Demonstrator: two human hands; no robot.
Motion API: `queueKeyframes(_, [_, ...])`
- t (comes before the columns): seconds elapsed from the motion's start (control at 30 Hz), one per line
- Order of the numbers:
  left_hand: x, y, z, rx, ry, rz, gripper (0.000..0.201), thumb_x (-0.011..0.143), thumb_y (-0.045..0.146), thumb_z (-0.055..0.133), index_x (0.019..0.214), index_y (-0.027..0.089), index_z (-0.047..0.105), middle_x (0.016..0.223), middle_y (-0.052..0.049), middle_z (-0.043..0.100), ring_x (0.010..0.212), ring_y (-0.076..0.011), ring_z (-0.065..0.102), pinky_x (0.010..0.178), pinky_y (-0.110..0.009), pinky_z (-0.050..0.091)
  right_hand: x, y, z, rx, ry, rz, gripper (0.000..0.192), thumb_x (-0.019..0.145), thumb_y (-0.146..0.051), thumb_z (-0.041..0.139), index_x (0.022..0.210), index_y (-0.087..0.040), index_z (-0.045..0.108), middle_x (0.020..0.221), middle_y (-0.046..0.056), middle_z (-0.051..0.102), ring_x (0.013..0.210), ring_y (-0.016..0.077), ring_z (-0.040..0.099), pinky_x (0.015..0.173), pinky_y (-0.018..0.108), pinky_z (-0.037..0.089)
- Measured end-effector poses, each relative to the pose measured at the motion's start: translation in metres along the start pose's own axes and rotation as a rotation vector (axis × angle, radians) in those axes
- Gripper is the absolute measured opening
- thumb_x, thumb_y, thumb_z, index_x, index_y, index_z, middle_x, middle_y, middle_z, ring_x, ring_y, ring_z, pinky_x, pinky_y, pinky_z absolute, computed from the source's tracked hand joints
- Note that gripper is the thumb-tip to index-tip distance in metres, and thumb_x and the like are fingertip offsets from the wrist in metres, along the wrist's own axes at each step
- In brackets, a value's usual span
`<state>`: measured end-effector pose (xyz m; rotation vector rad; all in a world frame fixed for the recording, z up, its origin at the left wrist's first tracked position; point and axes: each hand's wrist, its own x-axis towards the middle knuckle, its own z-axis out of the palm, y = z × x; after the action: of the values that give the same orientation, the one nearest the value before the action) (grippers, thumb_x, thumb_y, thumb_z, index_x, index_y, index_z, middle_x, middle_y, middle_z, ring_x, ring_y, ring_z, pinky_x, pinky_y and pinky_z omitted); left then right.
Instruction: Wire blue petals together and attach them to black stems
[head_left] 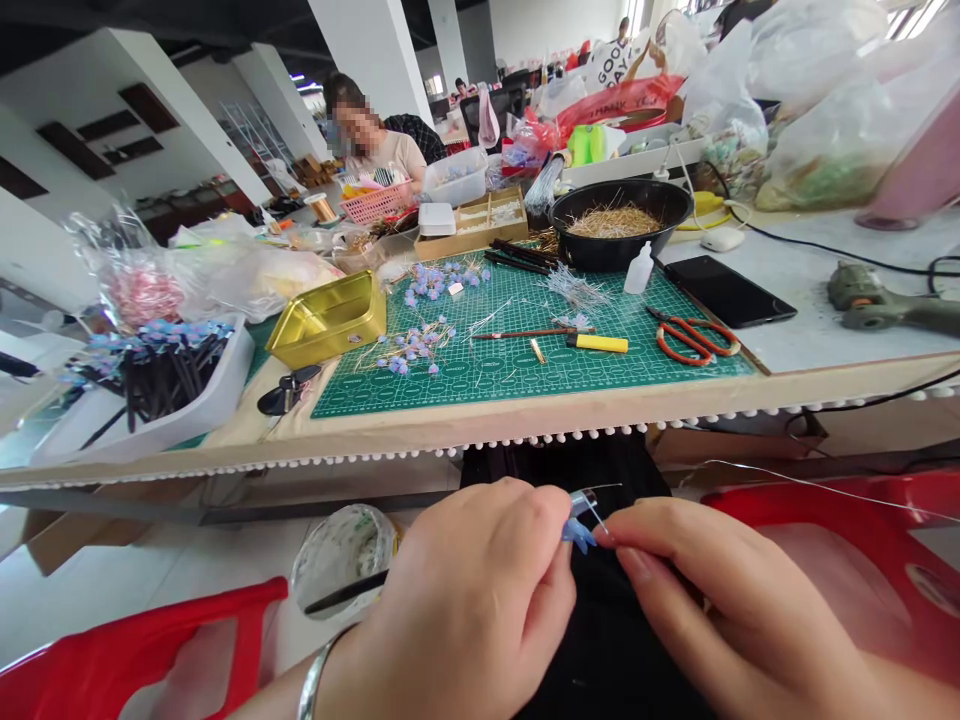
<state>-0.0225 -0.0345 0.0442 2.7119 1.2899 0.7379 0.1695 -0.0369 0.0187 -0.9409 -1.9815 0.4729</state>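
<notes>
My left hand (pixel 480 580) is closed around a small blue flower ornament (pixel 579 532), whose petals poke out past the thumb and forefinger. Behind that fist, a thin black stick (pixel 346 593) sticks out to the left; the palm hides whether it joins the flower. Thumb and forefinger of my right hand (pixel 720 590) pinch a fine wire (pixel 598 514) that crosses beside the petals. Both hands are close together over my dark lap, in front of the table edge. On the green cutting mat (pixel 480 385) lie blue flower clusters (pixel 416 348) and orange-handled scissors (pixel 696 338).
A yellow lighter (pixel 600 343), brush (pixel 517 333), white bottle (pixel 639 268), black bowl (pixel 555 215) and tablet (pixel 727 290) are on the table. A gold tin (pixel 326 325) and white tray (pixel 225 385) stand left. Red stools (pixel 255 640) flank me. A co-worker (pixel 397 150) sits opposite.
</notes>
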Motion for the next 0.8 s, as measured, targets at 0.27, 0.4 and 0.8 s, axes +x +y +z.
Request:
queueKeyframes(0.27, [-0.004, -0.004, -0.002, -0.017, -0.039, 0.061, 0.023, 0.089, 0.009, 0.049, 0.111, 0.015, 0.053, 0.092, -0.008, 0.07, 0.077, -0.0212, 0.067, 0.063, -0.034, 0.055, 0.011, 0.0, -0.011, -0.155, -0.167, -0.128, 0.021, 0.087, -0.008, 0.039, 0.091, -0.024, 0.05, 0.06, 0.001, 0.063, 0.054, 0.0187, 0.064, 0.048, 0.029, 0.048])
queueKeyframes(0.4, [-0.004, -0.005, -0.006, -0.094, -0.053, 0.016, 0.024, 0.088, 0.009, 0.049, 0.11, 0.017, 0.054, 0.091, -0.006, 0.07, 0.072, -0.0185, 0.065, 0.061, -0.031, 0.051, 0.004, 0.0, -0.012, -0.137, -0.173, -0.09, 0.026, 0.087, -0.007, 0.04, 0.104, -0.025, 0.048, 0.068, 0.002, 0.067, 0.059, 0.0184, 0.066, 0.05, 0.028, 0.05])
queueKeyframes(0.8, [-0.007, 0.01, -0.015, -0.268, -0.129, 0.004, 0.022, 0.084, 0.009, 0.052, 0.101, 0.023, 0.055, 0.086, 0.002, 0.072, 0.074, -0.0139, 0.067, 0.067, -0.025, 0.051, 0.042, 0.042, 0.0, 0.084, -0.317, -0.052, 0.027, 0.094, -0.016, 0.041, 0.102, -0.016, 0.067, 0.087, 0.007, 0.073, 0.077, 0.0177, 0.067, 0.069, 0.028, 0.051])
